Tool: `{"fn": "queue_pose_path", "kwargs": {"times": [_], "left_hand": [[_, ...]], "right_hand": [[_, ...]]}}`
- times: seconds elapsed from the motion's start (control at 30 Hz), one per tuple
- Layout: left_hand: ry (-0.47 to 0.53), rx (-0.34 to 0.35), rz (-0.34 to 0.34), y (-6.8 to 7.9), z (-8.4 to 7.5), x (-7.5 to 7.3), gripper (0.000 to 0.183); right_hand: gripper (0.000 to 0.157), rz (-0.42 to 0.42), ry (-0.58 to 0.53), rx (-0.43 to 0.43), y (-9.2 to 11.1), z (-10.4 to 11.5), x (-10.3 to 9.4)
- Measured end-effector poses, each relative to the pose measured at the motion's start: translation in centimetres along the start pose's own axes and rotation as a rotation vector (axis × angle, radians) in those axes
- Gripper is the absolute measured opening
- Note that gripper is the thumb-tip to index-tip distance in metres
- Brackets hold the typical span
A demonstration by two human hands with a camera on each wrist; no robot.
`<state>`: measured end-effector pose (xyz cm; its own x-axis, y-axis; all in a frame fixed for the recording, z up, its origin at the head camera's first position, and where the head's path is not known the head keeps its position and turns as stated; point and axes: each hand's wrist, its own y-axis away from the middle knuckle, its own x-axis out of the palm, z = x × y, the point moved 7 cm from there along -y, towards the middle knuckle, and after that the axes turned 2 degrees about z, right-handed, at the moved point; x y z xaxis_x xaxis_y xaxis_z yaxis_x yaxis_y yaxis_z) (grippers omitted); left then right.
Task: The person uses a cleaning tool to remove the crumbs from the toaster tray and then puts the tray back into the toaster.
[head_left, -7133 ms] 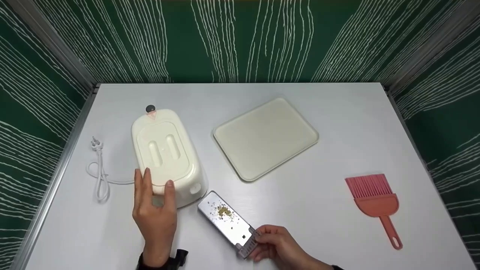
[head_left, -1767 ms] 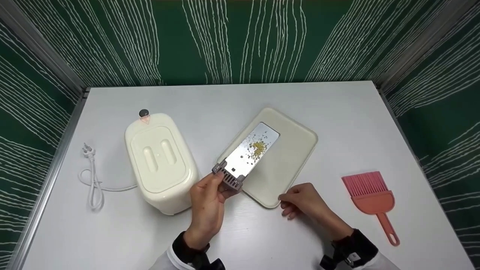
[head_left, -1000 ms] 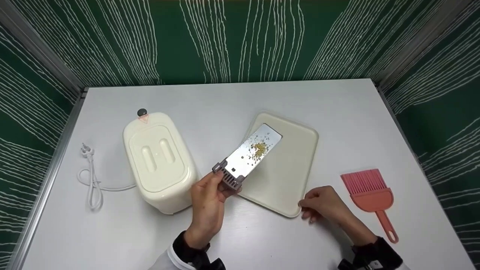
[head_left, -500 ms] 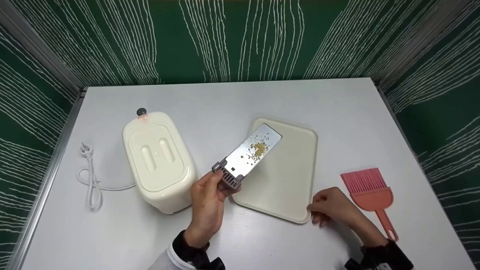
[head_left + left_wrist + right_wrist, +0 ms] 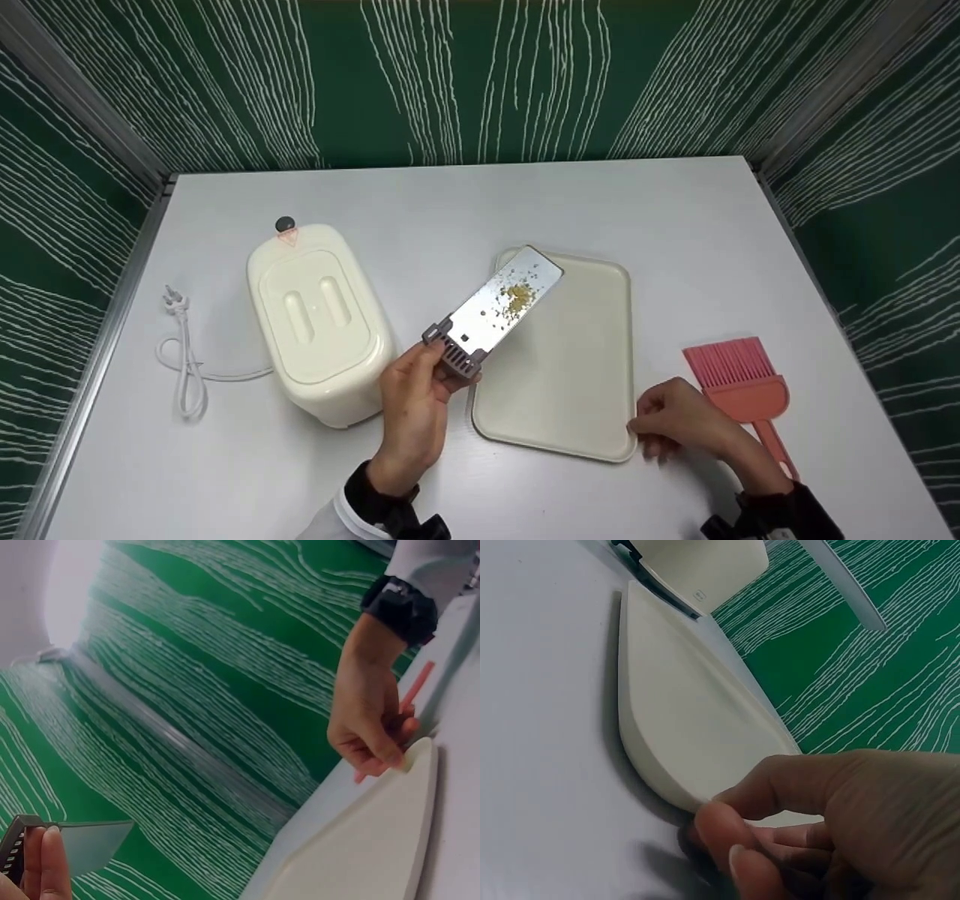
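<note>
The left hand has its fingers clasped round the grey end of a drawer, lifted over the left side of a tray, with yellow crumbs on its metal plate. The right hand's fingers seem to pinch the tray's near right corner, though they partly hide the contact. The tray lies on the tabletop. A brush lies to its right, a toaster stands left, and a cord lies farther left.
</note>
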<state>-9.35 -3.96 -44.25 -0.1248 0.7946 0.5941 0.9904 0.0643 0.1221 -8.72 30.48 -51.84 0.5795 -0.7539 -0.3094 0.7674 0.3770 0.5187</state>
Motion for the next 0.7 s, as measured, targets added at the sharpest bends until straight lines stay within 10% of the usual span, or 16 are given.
{"fn": "queue_pose_path", "kwargs": {"times": [0.7], "left_hand": [[-0.011, 0.012, -0.006, -0.1, 0.0, 0.0, 0.034]], "right_hand": [[0.016, 0.128, 0.135, -0.02, 1.1, -0.5, 0.0]]}}
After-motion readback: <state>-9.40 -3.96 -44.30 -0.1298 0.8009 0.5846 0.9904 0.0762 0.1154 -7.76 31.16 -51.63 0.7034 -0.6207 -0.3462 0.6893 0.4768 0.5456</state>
